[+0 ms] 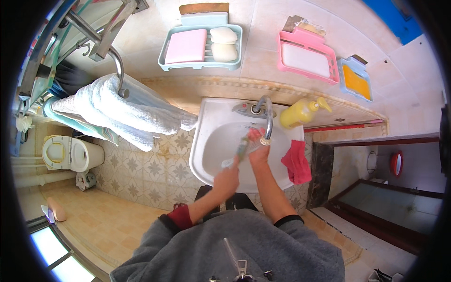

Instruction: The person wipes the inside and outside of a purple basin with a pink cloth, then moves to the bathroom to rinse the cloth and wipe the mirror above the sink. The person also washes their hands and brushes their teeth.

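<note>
My left hand is closed around one end of a slim, greenish thing, blurred by motion, which leans up over the basin of the white sink. A small whitish patch beside that hand is too smeared to name. My right hand is under the spout of the chrome faucet, close against the greenish thing. Its fingertips look reddish, and blur hides whether it holds anything. The cream-coloured spout tip overlaps this hand in the view.
A yellow pump bottle stands at the sink's back right corner. A red cloth drapes over its right rim. White towels hang at left. Soap dishes are on the wall. A toilet stands far left.
</note>
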Demonstrator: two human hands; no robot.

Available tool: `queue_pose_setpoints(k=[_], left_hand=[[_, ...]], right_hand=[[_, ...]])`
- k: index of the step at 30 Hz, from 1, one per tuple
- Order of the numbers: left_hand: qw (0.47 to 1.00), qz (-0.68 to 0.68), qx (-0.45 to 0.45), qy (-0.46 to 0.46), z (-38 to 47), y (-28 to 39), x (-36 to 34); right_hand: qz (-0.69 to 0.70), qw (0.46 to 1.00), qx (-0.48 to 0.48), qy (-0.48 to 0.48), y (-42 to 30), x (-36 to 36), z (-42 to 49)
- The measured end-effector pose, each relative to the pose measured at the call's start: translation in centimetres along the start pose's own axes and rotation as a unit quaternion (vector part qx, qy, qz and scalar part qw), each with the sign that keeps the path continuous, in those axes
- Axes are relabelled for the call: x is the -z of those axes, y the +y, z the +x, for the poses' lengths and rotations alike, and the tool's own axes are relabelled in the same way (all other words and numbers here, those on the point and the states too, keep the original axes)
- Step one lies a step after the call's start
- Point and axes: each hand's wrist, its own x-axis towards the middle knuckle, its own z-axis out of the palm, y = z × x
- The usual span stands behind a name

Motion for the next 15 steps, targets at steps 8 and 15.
queue_pose_setpoints(k=[8, 15], left_hand=[[1.0, -0.017, -0.004, 0.015, 0.0, 0.0, -0.5], [0.996, 0.01, 0.012, 0.091, 2.7, -4.2, -1.4]], right_hand=[[-0.068, 0.998, 0.009, 0.014, 0.2, 0.3, 0.3], [-0.24, 0.97, 0.009, -0.027, 1.4, -0.3, 0.1]])
